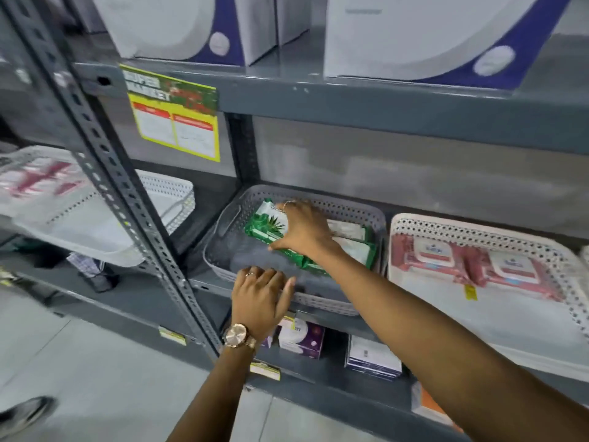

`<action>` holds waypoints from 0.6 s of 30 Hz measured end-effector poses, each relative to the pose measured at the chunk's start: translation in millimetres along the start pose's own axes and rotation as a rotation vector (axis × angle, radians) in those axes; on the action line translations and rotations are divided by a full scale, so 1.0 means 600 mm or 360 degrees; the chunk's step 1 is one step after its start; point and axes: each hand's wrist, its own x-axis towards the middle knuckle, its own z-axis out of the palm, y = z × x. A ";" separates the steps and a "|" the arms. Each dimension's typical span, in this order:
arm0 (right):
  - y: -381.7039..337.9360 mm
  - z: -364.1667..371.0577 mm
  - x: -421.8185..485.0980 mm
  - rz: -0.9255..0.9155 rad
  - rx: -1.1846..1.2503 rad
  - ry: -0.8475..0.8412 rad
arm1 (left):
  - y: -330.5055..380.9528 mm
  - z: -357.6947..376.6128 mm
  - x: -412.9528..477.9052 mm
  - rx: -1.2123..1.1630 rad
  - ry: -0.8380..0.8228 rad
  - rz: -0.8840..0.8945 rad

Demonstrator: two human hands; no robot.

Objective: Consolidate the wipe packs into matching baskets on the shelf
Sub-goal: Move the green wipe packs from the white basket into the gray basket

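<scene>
green wipe pack (266,226) gripped by right hand (304,229), left hand (259,298) spread on grey basket (353,212) rim

Head view, single wide-angle: looks forward and down at close range onto a grey metal shelf (398,100), tilted so the upright post (105,173) runs diagonally. Both forearms enter from the bottom edge. Frame edges curve and blur.

The grey basket (318,202) and the white basket (478,228) at its 3 o'clock look like matt perforated plastic, the green wipe packs (267,226) glossy film, and the shelf upright (105,161) dull painted punched metal.
</scene>
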 end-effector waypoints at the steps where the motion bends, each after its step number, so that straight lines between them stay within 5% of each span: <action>1: -0.005 0.012 0.010 0.0003 -0.0018 -0.0032 | 0.001 0.002 0.000 -0.0018 0.0028 -0.0003; 11: -0.014 0.071 0.024 -0.0087 -0.0020 -0.0110 | 0.004 0.000 -0.002 -0.0096 0.0005 -0.0069; 18: 0.045 0.006 -0.035 0.0041 0.0340 0.0262 | 0.035 -0.011 0.000 -0.0065 -0.0070 -0.0093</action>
